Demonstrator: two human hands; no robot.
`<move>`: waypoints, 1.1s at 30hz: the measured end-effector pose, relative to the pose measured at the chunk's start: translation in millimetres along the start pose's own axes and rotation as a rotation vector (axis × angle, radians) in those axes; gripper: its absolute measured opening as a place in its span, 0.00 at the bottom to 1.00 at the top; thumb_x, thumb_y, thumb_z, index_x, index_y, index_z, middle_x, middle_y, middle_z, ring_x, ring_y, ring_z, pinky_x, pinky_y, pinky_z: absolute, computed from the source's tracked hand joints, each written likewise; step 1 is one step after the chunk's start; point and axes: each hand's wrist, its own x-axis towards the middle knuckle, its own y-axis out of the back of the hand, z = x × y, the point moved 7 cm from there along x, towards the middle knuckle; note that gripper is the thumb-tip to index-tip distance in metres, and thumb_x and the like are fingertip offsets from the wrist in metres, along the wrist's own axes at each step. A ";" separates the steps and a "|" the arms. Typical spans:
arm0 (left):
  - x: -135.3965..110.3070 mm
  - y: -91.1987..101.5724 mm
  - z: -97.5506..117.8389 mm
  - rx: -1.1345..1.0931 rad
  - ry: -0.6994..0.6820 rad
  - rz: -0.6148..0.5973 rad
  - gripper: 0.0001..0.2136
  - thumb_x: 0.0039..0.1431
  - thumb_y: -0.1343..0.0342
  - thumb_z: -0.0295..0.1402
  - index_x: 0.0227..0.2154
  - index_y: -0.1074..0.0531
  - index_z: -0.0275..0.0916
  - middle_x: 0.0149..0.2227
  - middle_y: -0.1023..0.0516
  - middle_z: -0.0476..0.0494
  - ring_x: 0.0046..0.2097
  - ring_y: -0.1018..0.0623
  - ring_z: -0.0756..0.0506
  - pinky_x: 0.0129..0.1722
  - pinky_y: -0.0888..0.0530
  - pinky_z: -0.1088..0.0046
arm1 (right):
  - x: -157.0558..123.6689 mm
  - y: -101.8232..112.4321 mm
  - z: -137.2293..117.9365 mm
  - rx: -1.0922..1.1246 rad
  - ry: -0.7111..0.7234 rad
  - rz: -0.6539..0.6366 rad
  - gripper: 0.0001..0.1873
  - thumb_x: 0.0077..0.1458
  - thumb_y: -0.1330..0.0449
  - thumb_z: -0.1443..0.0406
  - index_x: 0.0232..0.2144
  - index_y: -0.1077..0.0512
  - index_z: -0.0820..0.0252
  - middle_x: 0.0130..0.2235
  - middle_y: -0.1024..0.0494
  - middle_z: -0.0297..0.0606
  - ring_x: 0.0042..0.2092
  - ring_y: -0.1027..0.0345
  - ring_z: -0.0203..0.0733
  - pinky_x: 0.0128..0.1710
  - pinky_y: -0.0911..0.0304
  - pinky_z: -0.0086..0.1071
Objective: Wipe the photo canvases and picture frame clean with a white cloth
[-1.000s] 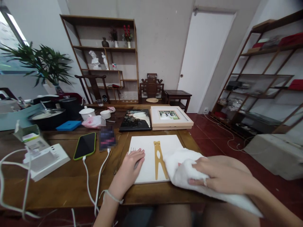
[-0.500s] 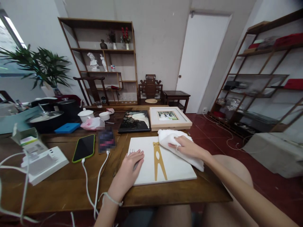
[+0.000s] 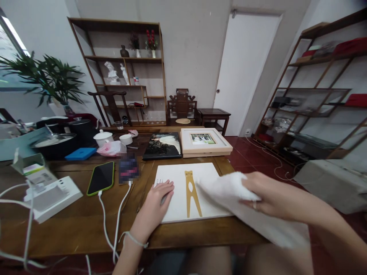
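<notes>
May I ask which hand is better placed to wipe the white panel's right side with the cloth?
Probably the right hand: it holds the cloth at the right side of the white panel; the left hand rests on its left side.

Room: home-type living/dining rm
Far side: wd display shelf (image 3: 114, 23) w/ dark vase (image 3: 124, 52), white bust (image 3: 111, 73); carved chair (image 3: 182, 103) & side tbl (image 3: 213, 112) to its right
Far left: lg leafy plant (image 3: 59, 80) nr window (image 3: 8, 38)
Near tbl (image 3: 86, 233): lidded pan (image 3: 56, 143), teacup (image 3: 126, 139), framed photo (image 3: 202, 138), phone (image 3: 101, 178) etc.
Floor (image 3: 240, 158): red tile
</notes>
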 end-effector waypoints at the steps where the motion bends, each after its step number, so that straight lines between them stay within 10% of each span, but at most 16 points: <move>1: 0.2 0.1 0.3 0.000 0.000 -0.003 0.12 0.59 0.51 0.31 0.42 0.25 0.41 0.46 0.22 0.42 0.51 0.26 0.41 0.54 0.33 0.53 | 6.4 8.4 -2.1 -0.047 0.012 0.063 0.06 0.50 0.46 0.69 0.30 0.29 0.58 0.42 0.26 0.43 0.42 0.32 0.47 0.42 0.38 0.39; 5: 0.6 0.7 2.0 0.006 -0.016 0.002 0.12 0.59 0.51 0.30 0.41 0.25 0.41 0.46 0.22 0.42 0.51 0.26 0.41 0.54 0.33 0.54 | 36.4 16.5 -37.3 -0.244 0.190 0.282 0.13 0.49 0.50 0.77 0.23 0.29 0.61 0.60 0.41 0.42 0.61 0.52 0.56 0.57 0.52 0.49; 9: 0.5 1.0 2.0 0.016 -0.029 0.013 0.12 0.58 0.50 0.29 0.41 0.25 0.41 0.46 0.22 0.42 0.51 0.26 0.41 0.54 0.33 0.54 | 65.0 -35.0 -58.8 -0.278 0.302 0.183 0.10 0.49 0.46 0.77 0.25 0.26 0.64 0.63 0.48 0.44 0.63 0.60 0.58 0.60 0.57 0.51; 13: 1.1 -0.1 0.8 0.029 -0.008 -0.012 0.12 0.58 0.50 0.28 0.41 0.25 0.42 0.46 0.23 0.42 0.51 0.26 0.40 0.53 0.33 0.50 | 73.7 -75.3 -49.7 -0.113 0.325 0.076 0.13 0.43 0.42 0.74 0.34 0.25 0.64 0.63 0.49 0.46 0.63 0.59 0.55 0.59 0.52 0.48; 19: 1.3 1.4 0.8 0.017 -0.009 0.010 0.11 0.57 0.49 0.29 0.40 0.24 0.43 0.45 0.22 0.42 0.50 0.25 0.39 0.53 0.33 0.51 | 80.8 -71.8 -26.4 -0.009 0.174 0.084 0.15 0.51 0.46 0.67 0.41 0.27 0.62 0.64 0.51 0.48 0.64 0.67 0.58 0.59 0.66 0.58; 33: 0.5 -3.6 -2.3 0.021 -0.014 -0.035 0.12 0.59 0.51 0.30 0.43 0.26 0.40 0.47 0.23 0.41 0.52 0.27 0.40 0.55 0.35 0.50 | 19.4 -82.1 -67.1 0.002 0.280 -0.036 0.12 0.49 0.45 0.68 0.36 0.26 0.62 0.65 0.56 0.44 0.65 0.73 0.55 0.60 0.72 0.57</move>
